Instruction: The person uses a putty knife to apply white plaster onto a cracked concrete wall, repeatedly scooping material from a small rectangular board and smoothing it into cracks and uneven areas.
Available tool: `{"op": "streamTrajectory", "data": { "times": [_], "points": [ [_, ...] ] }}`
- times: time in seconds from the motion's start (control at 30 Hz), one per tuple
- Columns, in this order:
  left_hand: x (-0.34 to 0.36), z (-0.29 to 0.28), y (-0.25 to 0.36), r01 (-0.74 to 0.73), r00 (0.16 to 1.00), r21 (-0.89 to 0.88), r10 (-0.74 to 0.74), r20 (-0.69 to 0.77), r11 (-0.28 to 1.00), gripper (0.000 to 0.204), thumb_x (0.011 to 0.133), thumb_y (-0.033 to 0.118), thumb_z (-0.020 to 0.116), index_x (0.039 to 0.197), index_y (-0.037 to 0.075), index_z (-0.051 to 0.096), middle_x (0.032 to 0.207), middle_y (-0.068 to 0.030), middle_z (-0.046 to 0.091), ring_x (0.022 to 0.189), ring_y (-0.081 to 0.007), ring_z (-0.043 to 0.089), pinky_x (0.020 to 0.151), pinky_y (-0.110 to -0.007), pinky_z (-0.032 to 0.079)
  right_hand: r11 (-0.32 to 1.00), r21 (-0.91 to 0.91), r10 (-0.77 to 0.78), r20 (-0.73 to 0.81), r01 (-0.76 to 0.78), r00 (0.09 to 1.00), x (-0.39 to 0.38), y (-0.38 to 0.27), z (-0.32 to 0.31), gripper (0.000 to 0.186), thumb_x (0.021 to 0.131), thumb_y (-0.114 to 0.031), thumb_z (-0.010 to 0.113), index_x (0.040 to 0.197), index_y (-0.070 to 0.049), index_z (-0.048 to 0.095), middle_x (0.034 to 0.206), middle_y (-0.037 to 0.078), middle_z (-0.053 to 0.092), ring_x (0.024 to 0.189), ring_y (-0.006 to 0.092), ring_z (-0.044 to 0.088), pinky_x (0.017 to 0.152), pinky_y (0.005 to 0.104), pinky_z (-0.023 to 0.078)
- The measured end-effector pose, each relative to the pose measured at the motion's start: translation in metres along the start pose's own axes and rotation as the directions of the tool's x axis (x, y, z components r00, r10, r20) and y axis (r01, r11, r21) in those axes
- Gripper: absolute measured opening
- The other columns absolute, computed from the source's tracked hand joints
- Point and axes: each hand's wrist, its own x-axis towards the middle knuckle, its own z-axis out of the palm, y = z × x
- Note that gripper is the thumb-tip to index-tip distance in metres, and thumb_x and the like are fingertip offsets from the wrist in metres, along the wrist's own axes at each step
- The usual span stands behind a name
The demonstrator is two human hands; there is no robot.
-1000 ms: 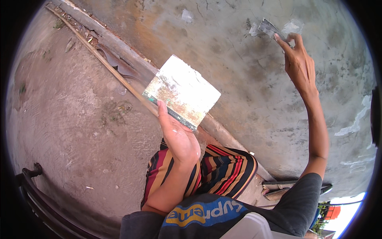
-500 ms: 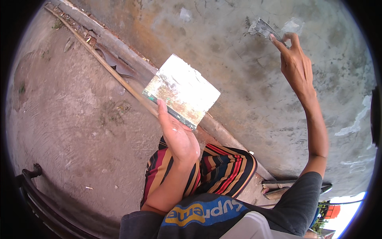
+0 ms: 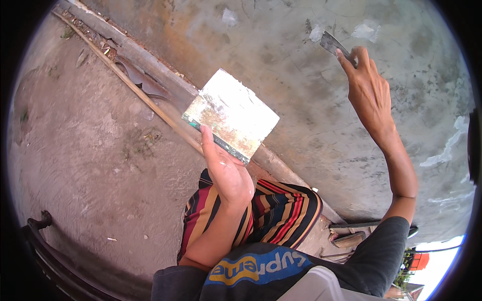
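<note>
My left hand (image 3: 226,168) grips the dark edge of a square board (image 3: 236,113), its thumb on top. White paste coats most of the board's far part, and brownish stains show near the thumb. My right hand (image 3: 369,83) is raised at the upper right, its fingers closed round a putty knife (image 3: 333,44). The blade lies at or close to the grey wall (image 3: 301,100); contact is hard to tell. Beside the blade's end is a pale filler patch (image 3: 316,34), and a larger whitish patch (image 3: 366,31) is just above my knuckles.
A long wooden pole (image 3: 125,75) lies along the base of the wall, near a bent brown sheet (image 3: 140,80). A dark curved metal rail (image 3: 40,236) is at the lower left. Wooden pieces (image 3: 349,240) lie beside my right sleeve. Bare ground (image 3: 100,165) spreads to the left.
My right hand has shifted slightly left and down with the putty knife, whose blade is now more edge-on. The filler patch by its tip shows more fully. The left hand and board are nearly unchanged.
</note>
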Motion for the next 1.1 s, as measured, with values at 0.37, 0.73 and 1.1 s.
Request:
{"op": "streamTrajectory", "data": {
  "times": [0.37, 0.73, 1.1],
  "points": [
    [0.001, -0.003, 0.005, 0.027, 0.998, 0.039, -0.025, -0.065, 0.999, 0.063, 0.099, 0.044, 0.04, 0.14, -0.001, 0.028, 0.135, -0.0084, 0.04, 0.121, -0.016, 0.041, 0.102, -0.029, 0.03, 0.996, 0.074, 0.058, -0.057, -0.053, 0.997, -0.006, 0.01, 0.002, 0.053, 0.071, 0.014, 0.056, 0.117, -0.012, 0.064, 0.103, 0.008, 0.052, 0.078, 0.0189, 0.057, 0.054, 0.0313, 0.05],
    [0.008, -0.002, 0.0, 0.008, 0.999, 0.005, -0.009, 0.04, 1.0, 0.062, 0.099, 0.047, 0.036, 0.142, 0.003, 0.028, 0.138, -0.0093, 0.04, 0.125, -0.0203, 0.041, 0.104, -0.035, 0.031, 0.044, 0.99, 0.111, 0.127, -0.132, 0.986, -0.038, -0.044, -0.012, 0.05, 0.083, -0.002, 0.064, 0.131, -0.008, 0.053, 0.098, 0.005, 0.053, 0.072, 0.0102, 0.049, 0.068, 0.022, 0.042],
    [0.004, -0.001, 0.006, -0.035, 0.996, 0.037, 0.031, 0.082, 0.999, 0.056, 0.1, 0.044, 0.033, 0.139, 0.005, 0.033, 0.133, -0.0082, 0.046, 0.12, -0.019, 0.046, 0.101, -0.035, 0.036, -0.546, 0.82, 0.115, 0.278, -0.173, 0.954, -0.066, -0.099, 0.072, 0.03, 0.098, -0.018, 0.049, 0.121, 0.0, 0.055, 0.083, 0.005, 0.06, 0.061, 0.0066, 0.052, 0.052, 0.021, 0.042]
  ]
}}
